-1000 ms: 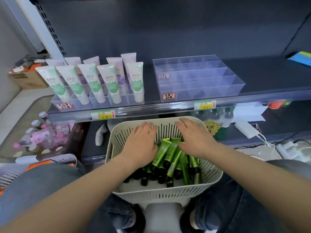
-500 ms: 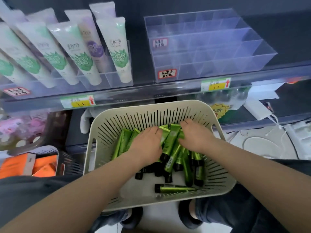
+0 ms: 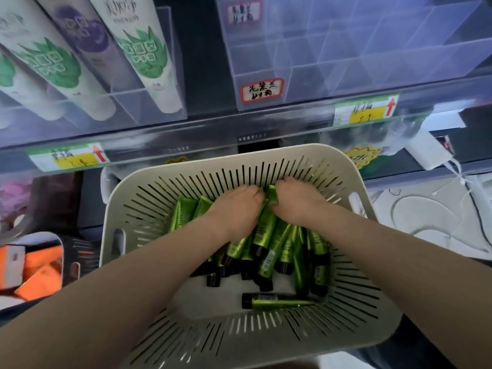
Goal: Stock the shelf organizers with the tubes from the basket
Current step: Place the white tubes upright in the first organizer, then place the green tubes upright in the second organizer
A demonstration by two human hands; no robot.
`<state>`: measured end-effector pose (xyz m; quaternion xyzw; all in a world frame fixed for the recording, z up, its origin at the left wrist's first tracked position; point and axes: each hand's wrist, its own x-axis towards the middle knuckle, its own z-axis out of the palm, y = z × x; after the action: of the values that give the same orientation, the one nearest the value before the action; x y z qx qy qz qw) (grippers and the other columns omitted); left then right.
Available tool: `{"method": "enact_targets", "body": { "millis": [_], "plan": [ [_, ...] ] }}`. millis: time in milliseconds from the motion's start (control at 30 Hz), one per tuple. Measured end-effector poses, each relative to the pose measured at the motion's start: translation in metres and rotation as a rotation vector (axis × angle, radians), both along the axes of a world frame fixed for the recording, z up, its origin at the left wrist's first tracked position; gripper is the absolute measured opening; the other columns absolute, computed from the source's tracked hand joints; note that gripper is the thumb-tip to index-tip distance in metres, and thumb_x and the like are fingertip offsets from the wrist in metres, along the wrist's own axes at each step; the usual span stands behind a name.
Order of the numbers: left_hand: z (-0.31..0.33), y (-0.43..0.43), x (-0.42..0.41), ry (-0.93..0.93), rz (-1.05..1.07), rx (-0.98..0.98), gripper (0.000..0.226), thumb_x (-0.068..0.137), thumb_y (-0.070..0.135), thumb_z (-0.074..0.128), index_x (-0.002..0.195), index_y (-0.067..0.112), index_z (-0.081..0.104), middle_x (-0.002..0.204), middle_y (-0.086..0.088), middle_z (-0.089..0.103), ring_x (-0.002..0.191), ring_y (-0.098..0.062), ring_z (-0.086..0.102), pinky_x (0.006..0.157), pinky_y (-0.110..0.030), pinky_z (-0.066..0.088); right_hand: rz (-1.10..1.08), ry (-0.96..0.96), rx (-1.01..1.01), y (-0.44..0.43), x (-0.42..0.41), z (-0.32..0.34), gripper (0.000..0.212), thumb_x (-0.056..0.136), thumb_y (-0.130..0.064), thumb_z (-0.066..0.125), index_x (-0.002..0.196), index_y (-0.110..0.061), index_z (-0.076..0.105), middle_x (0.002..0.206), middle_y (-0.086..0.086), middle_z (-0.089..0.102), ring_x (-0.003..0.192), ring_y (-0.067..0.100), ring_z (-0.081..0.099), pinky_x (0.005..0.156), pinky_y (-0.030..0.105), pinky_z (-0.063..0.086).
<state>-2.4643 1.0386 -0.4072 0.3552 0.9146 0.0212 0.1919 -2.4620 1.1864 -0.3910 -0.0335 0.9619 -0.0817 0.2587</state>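
A cream slotted basket (image 3: 127, 209) sits in front of me, holding several green tubes with black caps (image 3: 266, 235). One tube (image 3: 277, 304) lies apart near the basket's front. My left hand (image 3: 234, 206) and my right hand (image 3: 295, 203) both rest palm down on the far ends of the tube pile, fingers curled into it. Whether either hand has a firm grip on a tube is hidden under the palms. Above, on the shelf, stands a clear compartmented organizer (image 3: 346, 49) with a red-bordered label (image 3: 262, 89); its compartments hold nothing.
A second clear organizer (image 3: 149, 107) at the left holds tall white tubes with green and purple prints (image 3: 143, 49). Price tags sit on the shelf rail (image 3: 213, 134). Orange boxes (image 3: 34, 270) lie in a bin at lower left. A white adapter with cable (image 3: 428, 153) is at right.
The view has moved closer and tilted down onto the basket. Both hands slid further toward the far ends of the tube pile and drew together.
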Motion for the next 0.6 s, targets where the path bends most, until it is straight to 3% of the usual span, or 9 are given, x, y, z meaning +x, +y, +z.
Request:
{"method": "enact_targets", "body": {
  "millis": [267,367,600],
  "plan": [
    [0.003,-0.006,0.0,0.014,0.041,0.018,0.02,0.088,0.01,0.053,0.108,0.008,0.055,0.11,-0.008,0.046,0.107,-0.023,0.043,0.09,-0.031,0.04,-0.058,-0.012,-0.106,0.001,-0.001,0.003,0.047,0.081,-0.031,0.069,0.118,-0.007,0.053,0.122,0.013,0.049,0.114,0.03,0.049,0.098,0.039,0.043],
    [0.008,-0.011,0.004,-0.078,0.114,0.015,0.017,0.09,0.009,0.051,0.105,0.006,0.058,0.106,-0.01,0.051,0.1,-0.025,0.052,0.083,-0.032,0.042,-0.077,0.008,-0.14,0.001,0.002,0.008,0.05,0.078,-0.029,0.072,0.118,-0.007,0.053,0.121,0.013,0.049,0.114,0.029,0.048,0.098,0.036,0.042],
    [0.03,-0.026,0.022,-0.205,0.198,0.001,0.019,0.09,0.011,0.053,0.104,0.012,0.066,0.108,-0.007,0.064,0.101,-0.022,0.059,0.086,-0.031,0.047,-0.091,0.004,-0.186,0.002,0.015,0.034,0.049,0.079,-0.025,0.072,0.12,-0.005,0.055,0.121,0.011,0.055,0.11,0.027,0.052,0.088,0.031,0.044]
  ]
}}
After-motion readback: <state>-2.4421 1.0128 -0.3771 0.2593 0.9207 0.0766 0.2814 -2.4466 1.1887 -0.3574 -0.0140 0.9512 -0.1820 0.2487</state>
